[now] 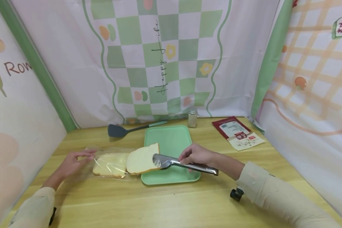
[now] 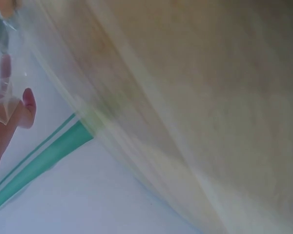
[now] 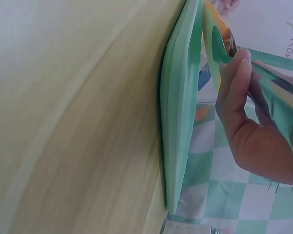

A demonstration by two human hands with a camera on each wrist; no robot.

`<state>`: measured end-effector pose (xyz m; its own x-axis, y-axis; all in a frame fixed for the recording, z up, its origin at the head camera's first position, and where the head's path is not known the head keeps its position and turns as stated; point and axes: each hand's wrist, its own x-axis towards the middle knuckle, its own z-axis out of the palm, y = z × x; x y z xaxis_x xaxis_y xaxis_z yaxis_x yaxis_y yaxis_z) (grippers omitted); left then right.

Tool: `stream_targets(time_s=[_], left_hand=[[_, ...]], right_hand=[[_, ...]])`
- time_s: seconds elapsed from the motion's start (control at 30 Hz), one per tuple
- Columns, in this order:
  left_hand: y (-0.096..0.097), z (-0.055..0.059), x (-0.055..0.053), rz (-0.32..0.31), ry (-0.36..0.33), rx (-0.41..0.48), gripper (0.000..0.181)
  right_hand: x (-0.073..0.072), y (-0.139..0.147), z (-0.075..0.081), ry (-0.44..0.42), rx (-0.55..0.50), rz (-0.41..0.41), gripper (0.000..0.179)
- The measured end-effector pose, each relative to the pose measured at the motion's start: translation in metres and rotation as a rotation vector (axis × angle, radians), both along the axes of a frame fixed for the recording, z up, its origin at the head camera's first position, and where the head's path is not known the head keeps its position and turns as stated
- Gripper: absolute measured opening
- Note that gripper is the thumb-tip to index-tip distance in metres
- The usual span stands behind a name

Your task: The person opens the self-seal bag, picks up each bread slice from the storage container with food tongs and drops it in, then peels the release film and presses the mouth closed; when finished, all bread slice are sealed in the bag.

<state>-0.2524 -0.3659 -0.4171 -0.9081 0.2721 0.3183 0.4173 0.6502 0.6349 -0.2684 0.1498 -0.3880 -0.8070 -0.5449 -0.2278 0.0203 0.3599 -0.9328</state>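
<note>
Metal tongs [image 1: 199, 167] are in my right hand [image 1: 198, 154], thumb and fingers closed around their arms. The tong tips clasp the right edge of a white bread slice [image 1: 142, 159], which is tilted over the left part of a green tray [image 1: 175, 139]. The slice's left end meets the mouth of a clear plastic bag [image 1: 132, 178] with more bread [image 1: 108, 164] inside. My left hand [image 1: 75, 163] holds the far left end of that bag; in the left wrist view clear film lies across the fingers [image 2: 6, 68]. From the right wrist side, the tongs [image 3: 273, 80] reach past the tray rim [image 3: 178, 112].
Behind the tray lies a dark spatula [image 1: 118, 130] with a light green handle. A glass shaker [image 1: 192, 118] with a metal lid stands by the tray's back right corner. A red and cream food packet [image 1: 237, 133] lies at the back right. Printed curtains enclose the wooden table [image 1: 159, 205].
</note>
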Motion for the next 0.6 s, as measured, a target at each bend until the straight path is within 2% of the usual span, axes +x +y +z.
stream_targets(time_s=[0.2, 0.33, 0.47, 0.6], left_hand=[[0.0, 0.0, -0.001, -0.003, 0.04, -0.037, 0.02], [0.0, 0.001, 0.0, -0.002, 0.046, -0.047, 0.02], [-0.001, 0.001, 0.001, 0.013, 0.04, -0.054, 0.019], [-0.001, 0.002, 0.003, 0.003, 0.046, -0.039, 0.018]], right_hand=[[0.002, 0.001, 0.007, 0.101, 0.079, -0.041, 0.012], [0.006, 0.004, 0.009, 0.126, 0.091, -0.064, 0.011], [0.011, 0.004, 0.009, 0.115, 0.058, -0.076, 0.012], [0.018, 0.001, 0.008, 0.046, 0.007, -0.103, 0.016]])
